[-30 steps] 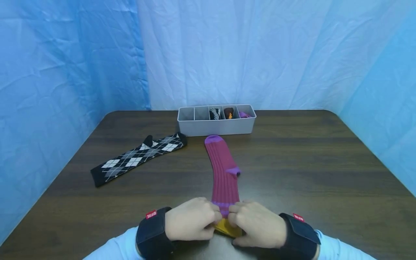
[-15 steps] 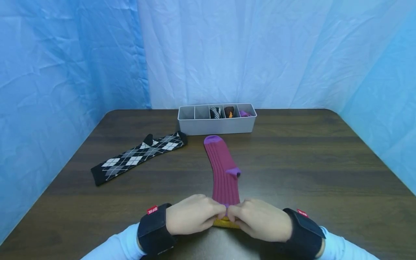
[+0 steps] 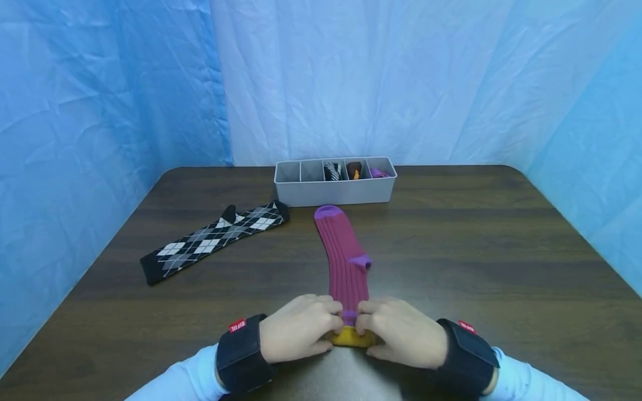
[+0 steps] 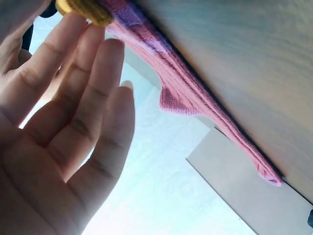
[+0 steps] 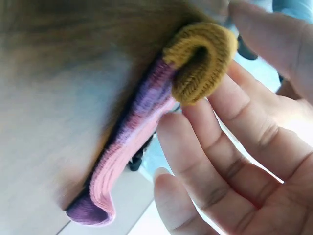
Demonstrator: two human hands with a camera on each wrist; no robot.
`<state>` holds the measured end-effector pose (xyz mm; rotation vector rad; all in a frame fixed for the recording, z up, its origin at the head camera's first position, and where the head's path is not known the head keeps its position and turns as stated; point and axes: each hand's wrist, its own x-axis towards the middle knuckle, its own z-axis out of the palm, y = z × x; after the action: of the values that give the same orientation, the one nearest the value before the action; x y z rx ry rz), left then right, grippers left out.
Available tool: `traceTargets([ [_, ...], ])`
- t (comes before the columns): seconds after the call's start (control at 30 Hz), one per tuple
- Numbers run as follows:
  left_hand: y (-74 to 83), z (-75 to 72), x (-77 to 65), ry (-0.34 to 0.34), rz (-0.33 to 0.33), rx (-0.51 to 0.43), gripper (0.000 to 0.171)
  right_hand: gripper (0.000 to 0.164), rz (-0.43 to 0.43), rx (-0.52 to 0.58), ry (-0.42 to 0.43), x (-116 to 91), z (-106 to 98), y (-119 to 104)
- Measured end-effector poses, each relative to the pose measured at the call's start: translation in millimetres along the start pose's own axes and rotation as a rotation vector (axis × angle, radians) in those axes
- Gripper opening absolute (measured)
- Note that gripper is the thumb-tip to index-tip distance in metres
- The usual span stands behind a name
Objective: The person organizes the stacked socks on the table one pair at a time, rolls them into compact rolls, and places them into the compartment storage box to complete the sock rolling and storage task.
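A ribbed magenta sock [image 3: 346, 262] with a purple toe and heel lies lengthwise on the table, its toe away from the person. At its near end the mustard cuff [image 3: 353, 338] is turned into a thick roll, whose spiral end shows in the right wrist view [image 5: 203, 54]. The left hand [image 3: 301, 328] holds the left end of this roll with its fingertips, thumb on the near side. At the right end, the right hand [image 3: 403, 334] holds it likewise, bent fingertips against the far side. A black, grey and white argyle sock [image 3: 215, 239] lies flat to the left.
A grey divided organizer box [image 3: 333, 192] stands behind the magenta sock, with rolled socks [image 3: 353, 170] in its three right compartments. Blue sheeting [image 3: 351, 78] hangs round the back and sides of the dark wooden table [image 3: 476, 239].
The hands came together over the cuff, then parted toward its two ends. The mustard part has rolled up a little, away from the person. The argyle sock stays put.
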<state>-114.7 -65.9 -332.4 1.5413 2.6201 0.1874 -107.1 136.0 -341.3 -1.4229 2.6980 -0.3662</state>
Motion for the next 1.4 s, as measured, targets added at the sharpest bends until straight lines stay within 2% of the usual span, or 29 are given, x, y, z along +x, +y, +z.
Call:
traceTargets([
  [0.13, 1.6, 2.0, 0.3, 0.029, 0.002, 0.035, 0.011, 0.014, -0.008, -0.006, 0.007, 1.0, 0.1, -0.9],
  [0.2, 1.9, 3.3, 0.6, 0.055, -0.002, 0.022, 0.010, 0.013, -0.016, 0.006, 0.022, 1.1, 0.6, -0.8],
  [0.3, 1.3, 4.0, 0.6, 0.066, -0.015, -0.070, 0.014, 0.017, -0.027, 0.072, 0.033, 0.2, 0.9, -0.1],
  [0.43, -1.0, 2.8, -0.6, 0.025, -0.065, -0.225, 0.018, 0.020, -0.018, 0.174, 0.009, -1.3, 0.4, 1.0],
  [0.53, -3.0, 2.3, -0.8, 0.008, -0.114, -0.255, 0.015, 0.017, 0.019, 0.181, -0.004, -0.6, 0.9, 2.0],
  [0.67, -4.1, 2.4, 0.0, 0.027, -0.156, -0.193, 0.012, 0.014, 0.063, 0.107, 0.032, 1.7, 3.1, 4.2],
  [0.83, -3.5, 1.2, -0.6, 0.045, -0.164, -0.084, 0.002, 0.017, 0.070, 0.025, 0.106, 3.8, 4.6, 5.7],
  [1.0, -3.0, 0.0, -1.3, 0.030, -0.145, -0.033, 0.015, 0.010, 0.057, -0.020, 0.108, 3.9, 2.3, 4.0],
  [1.17, -3.0, 1.2, 0.2, 0.027, -0.130, -0.010, 0.017, 0.019, 0.049, -0.059, 0.101, 3.3, 2.4, 2.0],
  [1.3, -3.1, 0.7, 0.5, 0.030, -0.137, -0.024, 0.012, 0.014, 0.033, -0.085, 0.103, 3.5, 2.8, 1.4],
  [1.4, -2.9, -0.9, -0.2, 0.022, -0.140, -0.061, 0.009, 0.008, 0.010, -0.062, 0.090, 3.0, 1.3, 1.4],
])
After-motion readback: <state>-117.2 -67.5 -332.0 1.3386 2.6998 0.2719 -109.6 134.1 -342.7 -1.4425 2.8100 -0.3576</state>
